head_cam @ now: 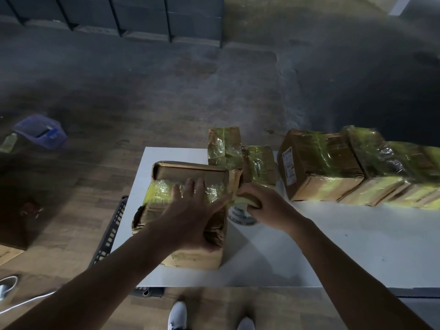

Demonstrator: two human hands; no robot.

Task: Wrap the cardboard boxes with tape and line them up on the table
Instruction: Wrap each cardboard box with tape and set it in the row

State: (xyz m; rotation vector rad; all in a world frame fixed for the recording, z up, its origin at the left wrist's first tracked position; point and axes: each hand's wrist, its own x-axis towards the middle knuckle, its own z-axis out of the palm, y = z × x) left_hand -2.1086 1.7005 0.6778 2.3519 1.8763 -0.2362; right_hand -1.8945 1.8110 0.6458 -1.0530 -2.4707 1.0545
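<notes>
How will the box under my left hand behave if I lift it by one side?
Probably soft rather than stiff: the box has crumpled, bulging corners. The glossy tape band across it may feel slippery, so grip bare cardboard. Its broad base on the table makes tipping unlikely.

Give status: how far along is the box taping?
Done: taped boxes sit in a row at right on the table, two smaller boxes behind. In hand: left hand presses a tape band onto the near box; right hand grips the tape roll. Left: wrap its bare ends, then line it up.
</notes>
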